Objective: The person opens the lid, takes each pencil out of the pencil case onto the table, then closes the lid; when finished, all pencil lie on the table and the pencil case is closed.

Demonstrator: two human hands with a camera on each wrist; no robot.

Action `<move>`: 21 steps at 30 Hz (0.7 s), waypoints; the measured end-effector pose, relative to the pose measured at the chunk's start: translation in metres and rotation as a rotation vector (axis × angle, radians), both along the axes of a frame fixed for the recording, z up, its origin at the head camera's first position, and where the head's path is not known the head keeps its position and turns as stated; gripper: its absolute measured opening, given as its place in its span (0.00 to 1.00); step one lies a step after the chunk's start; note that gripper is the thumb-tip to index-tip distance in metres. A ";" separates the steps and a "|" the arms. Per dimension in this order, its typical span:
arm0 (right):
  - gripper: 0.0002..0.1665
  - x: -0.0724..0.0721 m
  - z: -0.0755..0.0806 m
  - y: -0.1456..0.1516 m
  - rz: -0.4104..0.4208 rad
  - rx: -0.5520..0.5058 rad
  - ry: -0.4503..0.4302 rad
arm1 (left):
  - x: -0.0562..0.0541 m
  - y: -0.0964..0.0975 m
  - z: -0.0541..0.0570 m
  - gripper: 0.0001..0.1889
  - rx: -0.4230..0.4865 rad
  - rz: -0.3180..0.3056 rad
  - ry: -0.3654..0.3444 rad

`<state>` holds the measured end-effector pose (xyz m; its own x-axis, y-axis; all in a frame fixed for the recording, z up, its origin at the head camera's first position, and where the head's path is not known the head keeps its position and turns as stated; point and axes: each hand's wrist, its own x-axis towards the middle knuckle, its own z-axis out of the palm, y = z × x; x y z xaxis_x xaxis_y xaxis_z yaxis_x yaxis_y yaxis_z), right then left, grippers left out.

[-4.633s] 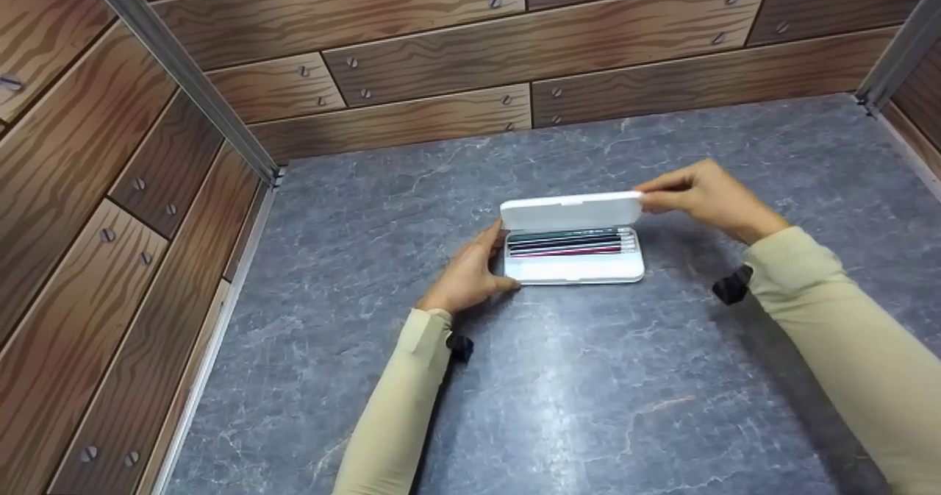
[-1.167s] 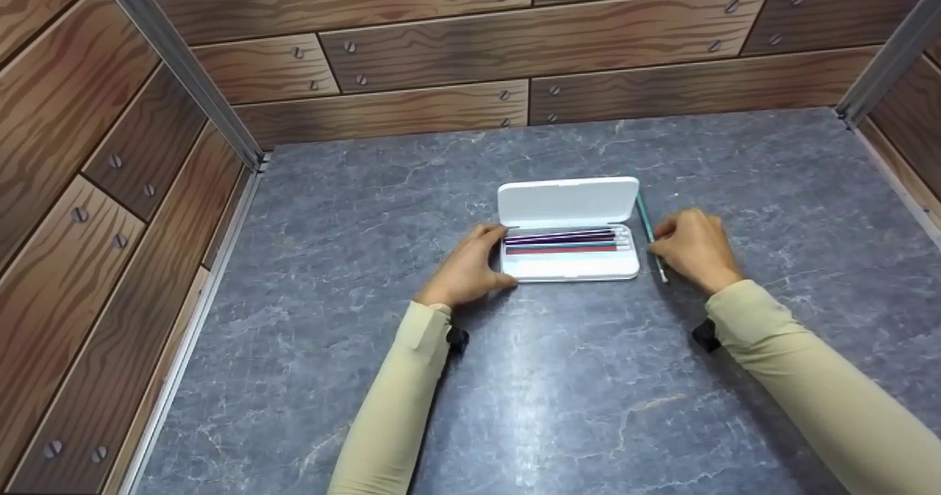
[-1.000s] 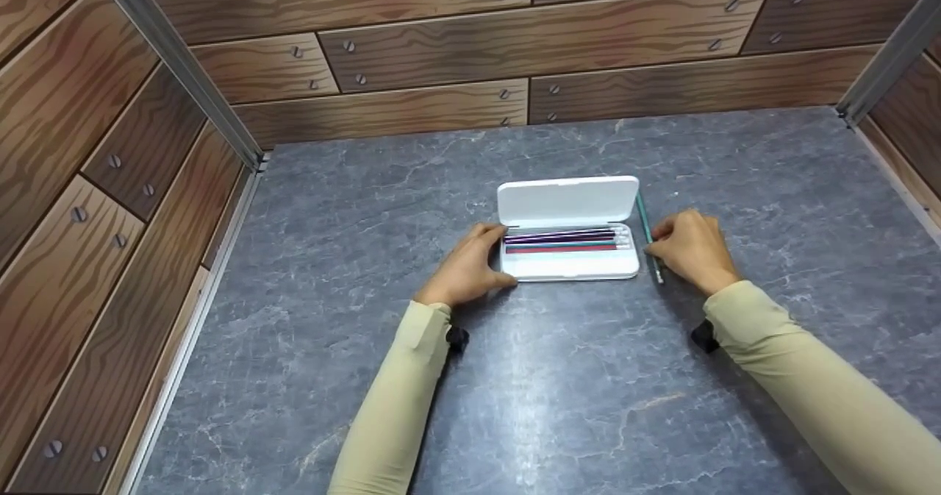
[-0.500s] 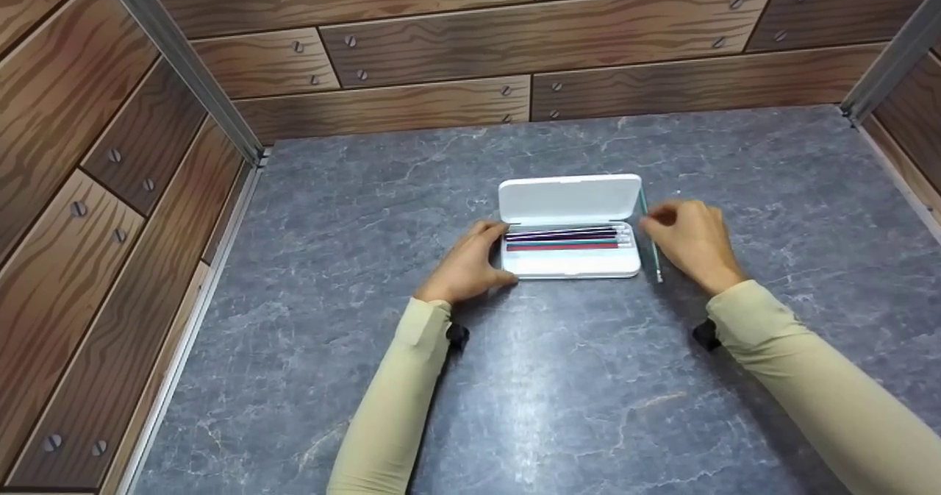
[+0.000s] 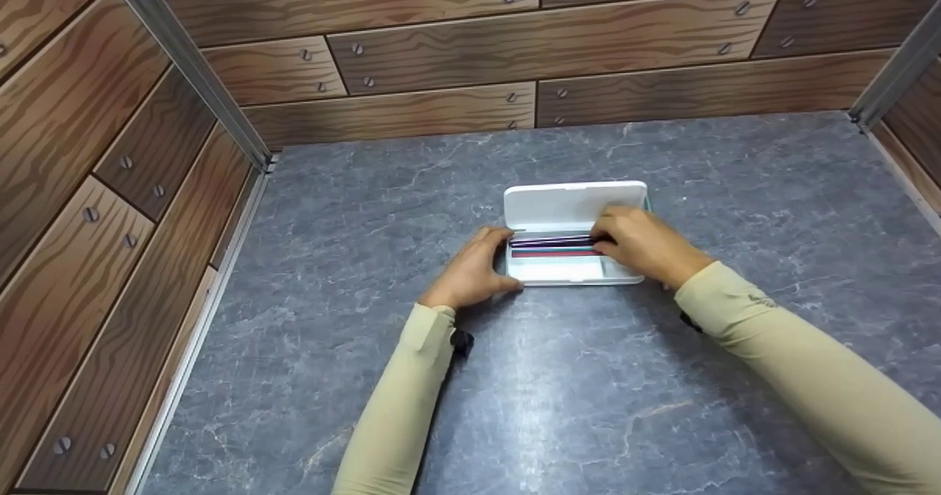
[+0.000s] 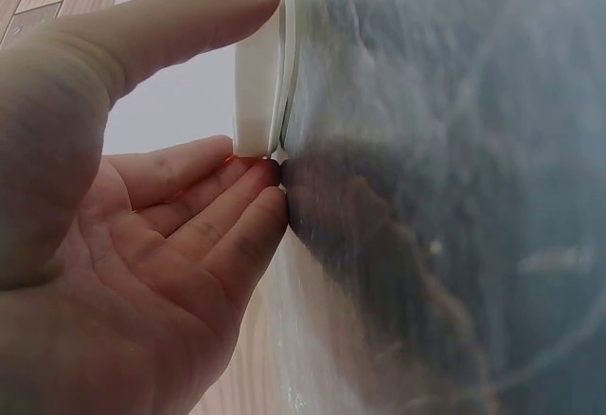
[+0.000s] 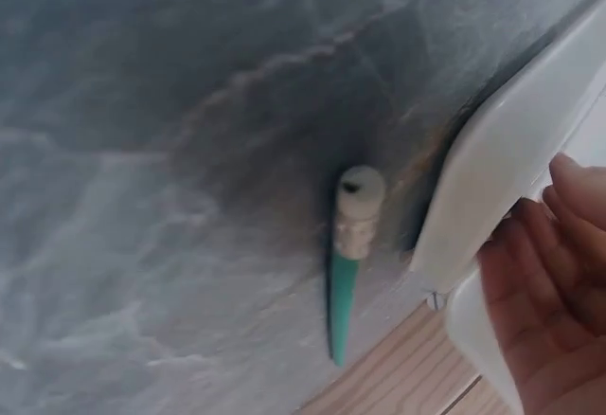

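A white pencil case (image 5: 555, 285) lies on the table with its lid (image 5: 551, 207) raised. Several pencils (image 5: 548, 243), purple, blue and red, lie side by side inside. My left hand (image 5: 472, 268) holds the case's left end, thumb at the front corner and fingers at the back. My right hand (image 5: 647, 243) reaches into the right side, bent fingers over the pencils' eraser ends; its fingertips are partly hidden, so a grip on a pencil is unclear. Outside the case's right end, a green pencil (image 7: 344, 301) lies on the table, eraser toward the right wrist camera.
The grey marbled table (image 5: 353, 260) surrounds the case. Wood-patterned panels (image 5: 434, 61) stand behind and at both sides, with metal corner posts (image 5: 187, 61) at the left and right.
My right hand opened the lid, then placed the green pencil on the table right of the case. It has since let go and moved left into the case. The left hand stays put.
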<state>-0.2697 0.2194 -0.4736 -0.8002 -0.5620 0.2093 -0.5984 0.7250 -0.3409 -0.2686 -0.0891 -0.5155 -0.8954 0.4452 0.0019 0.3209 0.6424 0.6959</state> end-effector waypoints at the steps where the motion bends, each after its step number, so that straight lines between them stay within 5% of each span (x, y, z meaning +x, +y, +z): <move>1: 0.06 0.000 -0.001 -0.001 0.006 0.009 0.005 | 0.004 0.001 0.006 0.46 -0.001 0.002 -0.009; 4: 0.06 0.000 -0.002 -0.002 0.032 0.021 0.026 | 0.011 0.004 0.017 0.46 -0.014 0.016 -0.027; 8: 0.05 0.000 -0.002 -0.003 0.041 0.023 0.030 | 0.012 0.006 0.018 0.45 -0.033 0.015 -0.021; 15: 0.02 0.001 -0.008 -0.002 0.060 0.087 0.110 | -0.001 0.003 -0.011 0.46 -0.010 0.003 0.002; 21: 0.04 -0.003 -0.010 -0.002 0.127 0.138 0.260 | 0.008 0.004 0.010 0.45 -0.012 0.019 -0.023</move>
